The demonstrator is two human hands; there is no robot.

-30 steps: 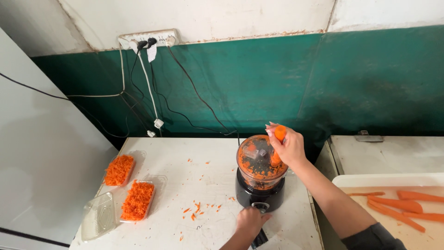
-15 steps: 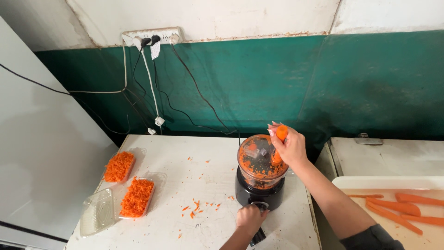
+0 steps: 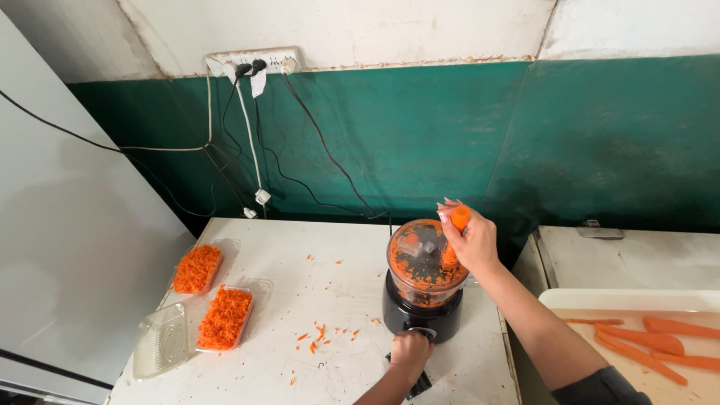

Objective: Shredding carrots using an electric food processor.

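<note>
A black food processor [image 3: 421,315] with a clear bowl full of orange shreds stands on the white table [image 3: 300,300]. My right hand [image 3: 469,240] grips a carrot [image 3: 458,218] upright and holds it in the feed chute on the bowl's lid. My left hand [image 3: 411,349] rests against the dial on the front of the machine's base, fingers curled around it.
Two clear trays of grated carrot [image 3: 197,268] [image 3: 224,317] and an empty clear tray [image 3: 160,341] lie at the table's left. A white tray [image 3: 592,300] with peeled carrots [image 3: 660,337] is at the right. Cables hang from a wall socket strip [image 3: 251,60]. Carrot bits litter the tabletop.
The view has shifted slightly. My right hand still holds the carrot in the chute and my left hand stays at the dial.
</note>
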